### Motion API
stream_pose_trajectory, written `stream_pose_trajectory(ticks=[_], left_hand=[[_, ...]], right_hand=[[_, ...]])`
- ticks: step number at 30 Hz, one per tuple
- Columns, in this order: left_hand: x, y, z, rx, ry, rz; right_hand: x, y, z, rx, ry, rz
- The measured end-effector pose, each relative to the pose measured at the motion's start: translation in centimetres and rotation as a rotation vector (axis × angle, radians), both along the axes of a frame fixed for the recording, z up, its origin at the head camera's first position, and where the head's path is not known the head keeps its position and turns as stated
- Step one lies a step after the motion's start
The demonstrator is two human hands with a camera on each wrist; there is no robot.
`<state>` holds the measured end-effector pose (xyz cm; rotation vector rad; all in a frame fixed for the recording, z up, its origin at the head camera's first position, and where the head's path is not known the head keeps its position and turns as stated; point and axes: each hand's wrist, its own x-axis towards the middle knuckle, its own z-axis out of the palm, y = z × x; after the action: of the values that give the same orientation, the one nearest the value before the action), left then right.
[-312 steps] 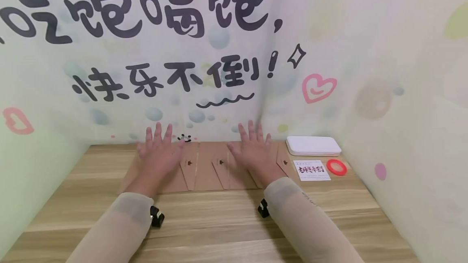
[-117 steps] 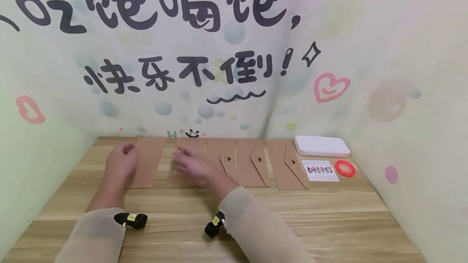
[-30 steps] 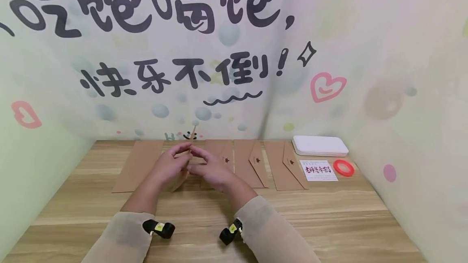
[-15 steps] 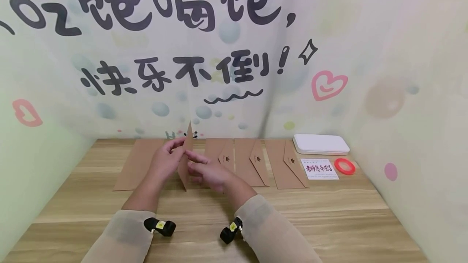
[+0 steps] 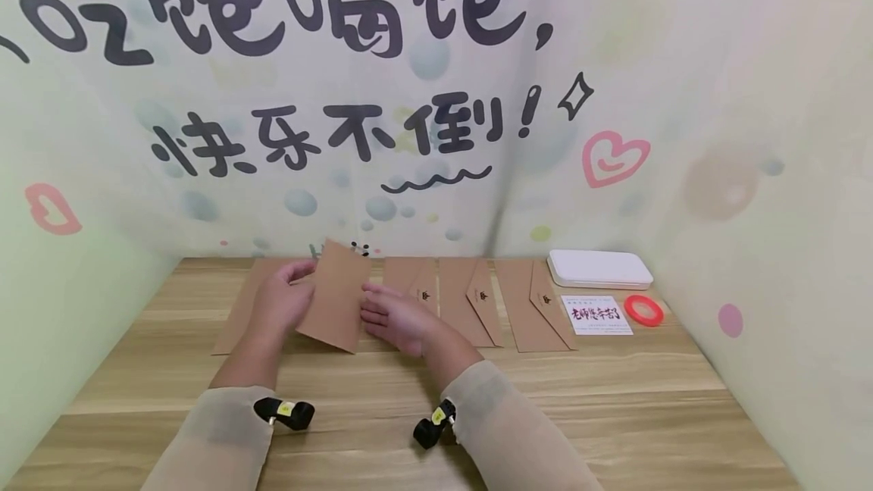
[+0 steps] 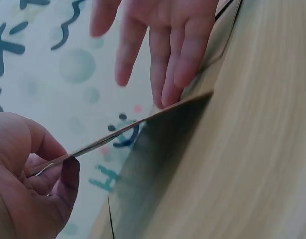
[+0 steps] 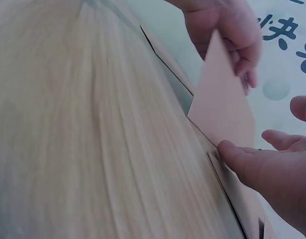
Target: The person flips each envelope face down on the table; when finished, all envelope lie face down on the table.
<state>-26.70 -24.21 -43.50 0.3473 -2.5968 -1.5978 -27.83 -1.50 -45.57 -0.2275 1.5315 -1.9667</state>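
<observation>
A brown paper envelope [image 5: 334,298] is held tilted above the table, its plain face showing and its flap side out of sight. My left hand [image 5: 280,301] pinches its left edge between thumb and fingers, as the left wrist view also shows. At its right edge is my right hand [image 5: 402,320], fingers mostly straight; in the left wrist view its fingertips [image 6: 169,97] reach the envelope's far edge. Another plain-faced envelope [image 5: 235,317] lies partly under my left hand. Right of my hands lie three envelopes with flaps up, the nearest envelope [image 5: 404,273] partly covered by my right hand.
A white flat case [image 5: 600,270] stands at the back right of the wooden table [image 5: 368,415]. Before it lie a white printed card [image 5: 596,315] and a red ring [image 5: 643,311]. A printed curtain [image 5: 436,135] hangs directly behind the table.
The envelope was upright, nearly edge-on, with both hands at it; now it leans over with its plain face showing. My left hand has moved left with it, and my right hand's fingers have loosened.
</observation>
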Motion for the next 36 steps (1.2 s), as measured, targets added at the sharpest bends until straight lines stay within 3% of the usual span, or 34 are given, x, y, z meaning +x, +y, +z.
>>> stream_pose_trajectory(ticks=[13,19,25,31,36], left_hand=[[0.0,-1.2,-1.1,-0.140,-0.127,-0.094],[-0.1,-1.3,-1.3,-0.235,-0.132,-0.128],[-0.3,-1.2,-1.4,-0.270,-0.131,-0.130],[-0.1,-0.7,-1.0,-0.238,-0.126,-0.098],[-0.4,0.8,-0.3,-0.080,-0.059,-0.047]], right_hand=[[-0.4,-0.1,-0.6,-0.046,-0.023,0.004],[-0.5,-0.4,-0.8,-0.063,-0.021,0.025],[-0.5,-0.7,-0.8,-0.076,-0.019,0.035],[-0.3,-0.4,0.0,-0.090,0.038,0.009],[-0.2,0.8,2.1,-0.068,0.120,-0.125]])
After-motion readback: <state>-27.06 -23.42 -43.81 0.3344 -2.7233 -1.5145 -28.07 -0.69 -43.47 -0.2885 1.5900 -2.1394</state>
